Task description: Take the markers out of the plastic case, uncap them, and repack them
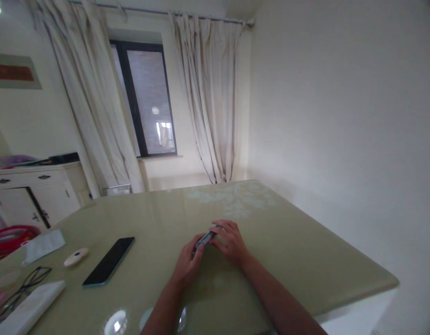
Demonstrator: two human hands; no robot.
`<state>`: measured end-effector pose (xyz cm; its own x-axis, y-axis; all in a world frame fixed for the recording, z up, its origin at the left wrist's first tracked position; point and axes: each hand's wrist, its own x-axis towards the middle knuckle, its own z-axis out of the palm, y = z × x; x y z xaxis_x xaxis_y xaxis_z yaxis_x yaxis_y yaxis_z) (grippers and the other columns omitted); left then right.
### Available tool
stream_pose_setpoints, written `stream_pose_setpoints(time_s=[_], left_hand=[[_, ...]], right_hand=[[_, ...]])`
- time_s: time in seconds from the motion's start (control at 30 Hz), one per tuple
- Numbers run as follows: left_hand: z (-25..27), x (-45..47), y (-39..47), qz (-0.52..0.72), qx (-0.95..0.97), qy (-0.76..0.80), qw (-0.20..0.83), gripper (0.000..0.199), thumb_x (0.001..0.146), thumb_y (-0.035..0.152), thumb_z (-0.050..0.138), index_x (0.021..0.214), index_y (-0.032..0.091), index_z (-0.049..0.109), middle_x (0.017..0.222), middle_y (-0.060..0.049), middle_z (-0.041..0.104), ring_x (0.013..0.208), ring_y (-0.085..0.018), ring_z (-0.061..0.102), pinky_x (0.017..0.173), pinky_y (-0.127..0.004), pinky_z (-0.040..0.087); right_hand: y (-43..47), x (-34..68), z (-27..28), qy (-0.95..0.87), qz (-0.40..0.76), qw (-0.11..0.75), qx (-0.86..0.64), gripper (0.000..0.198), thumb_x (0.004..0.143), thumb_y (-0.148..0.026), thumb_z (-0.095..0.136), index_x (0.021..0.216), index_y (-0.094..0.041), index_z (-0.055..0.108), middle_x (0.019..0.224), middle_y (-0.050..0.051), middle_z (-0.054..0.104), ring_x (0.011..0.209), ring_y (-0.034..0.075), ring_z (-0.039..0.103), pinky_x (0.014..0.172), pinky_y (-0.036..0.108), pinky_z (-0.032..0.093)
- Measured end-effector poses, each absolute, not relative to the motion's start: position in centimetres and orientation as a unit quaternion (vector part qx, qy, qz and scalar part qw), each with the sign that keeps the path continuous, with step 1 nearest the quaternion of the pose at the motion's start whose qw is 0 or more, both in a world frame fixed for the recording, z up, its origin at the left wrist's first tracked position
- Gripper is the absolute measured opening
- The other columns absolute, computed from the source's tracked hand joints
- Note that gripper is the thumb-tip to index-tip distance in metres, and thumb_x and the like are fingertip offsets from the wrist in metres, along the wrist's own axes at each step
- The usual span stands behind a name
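Holding a small slim object (205,238) tilted over the middle of a pale green table (152,223), a person had both hands close together. Its far end pointed toward one o'clock; its detail was too small to make out. From the object, the left hand (189,260) lay between seven and eight o'clock, thumb and fingers closed around the near end. At three o'clock, the right hand (232,242) had its fingers bent, thumb and fingertips pinching the far end. The handling seemed midway: the object was in the fingers, not set down, and no finished result showed; what was left to do could not be told. Farther out, just below nine o'clock, a dark-screened phone (109,261) lay flat, with a white oval item (76,257) and a pale folded sheet (44,245) beyond it, near nine. Eyeglasses (30,281) and a white slab (33,309) lay between eight and nine. At eleven o'clock, well beyond the table, was a dark-framed window (150,100) between pale curtains (211,93).
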<state>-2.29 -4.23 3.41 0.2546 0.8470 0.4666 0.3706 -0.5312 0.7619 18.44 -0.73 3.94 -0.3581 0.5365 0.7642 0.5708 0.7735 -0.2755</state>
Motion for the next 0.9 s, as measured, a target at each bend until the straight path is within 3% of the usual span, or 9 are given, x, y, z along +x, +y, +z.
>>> stream_pose_setpoints(time_s=[0.13,0.2,0.33,0.6,0.73,0.9], left_hand=[[3.8,-1.8,-4.5,0.439,0.751,0.410,0.273,0.041,0.095,0.042,0.055,0.127,0.018,0.065,0.114,-0.010,0.076,0.097,-0.023,0.071,0.089,-0.032,0.053],[3.7,-1.6,-4.5,0.429,0.758,0.408,0.272,0.042,0.094,0.039,0.057,0.129,0.019,0.066,0.116,-0.010,0.076,0.098,-0.023,0.071,0.090,-0.033,0.054],[3.4,-1.3,-4.5,0.403,0.789,0.389,0.253,0.048,0.088,0.035,0.063,0.135,0.023,0.065,0.131,-0.011,0.071,0.117,-0.027,0.067,0.105,-0.038,0.049],[3.4,-2.0,-4.0,0.463,0.696,0.424,0.348,0.047,0.089,0.053,0.062,0.116,0.016,0.072,0.108,-0.010,0.077,0.097,-0.026,0.070,0.088,-0.033,0.054],[3.1,-2.4,-3.6,0.498,0.648,0.424,0.390,0.055,0.088,0.062,0.063,0.112,0.013,0.073,0.099,-0.009,0.077,0.091,-0.025,0.069,0.079,-0.030,0.054],[2.8,-2.4,-3.5,0.519,0.623,0.423,0.405,0.056,0.088,0.064,0.062,0.110,0.014,0.073,0.098,-0.007,0.077,0.086,-0.023,0.070,0.077,-0.029,0.054]], right_hand=[[-0.8,18.3,4.3,-0.831,-0.010,0.451,-0.326,0.027,0.098,-0.044,0.063,0.118,-0.027,0.069,0.115,0.007,0.073,0.112,0.025,0.060,0.101,0.042,0.040],[-0.8,18.1,4.2,-0.814,-0.017,0.468,-0.344,0.024,0.102,-0.041,0.056,0.105,-0.024,0.072,0.100,0.007,0.074,0.102,0.025,0.061,0.095,0.040,0.042],[-0.6,17.7,3.7,-0.773,-0.029,0.492,-0.400,0.043,0.106,-0.040,0.046,0.074,-0.022,0.069,0.074,0.006,0.067,0.084,0.023,0.058,0.084,0.038,0.043],[0.4,18.5,3.3,-0.721,0.066,0.576,-0.380,0.028,0.104,-0.040,0.051,0.115,-0.024,0.070,0.117,0.010,0.072,0.115,0.025,0.060,0.104,0.044,0.045],[1.1,19.0,2.6,-0.709,0.131,0.572,-0.390,0.031,0.102,-0.043,0.054,0.123,-0.024,0.068,0.120,0.010,0.070,0.114,0.024,0.062,0.097,0.041,0.051],[1.2,19.1,2.3,-0.700,0.154,0.575,-0.394,0.029,0.099,-0.045,0.059,0.114,-0.024,0.070,0.112,0.009,0.071,0.104,0.023,0.065,0.086,0.036,0.055]])
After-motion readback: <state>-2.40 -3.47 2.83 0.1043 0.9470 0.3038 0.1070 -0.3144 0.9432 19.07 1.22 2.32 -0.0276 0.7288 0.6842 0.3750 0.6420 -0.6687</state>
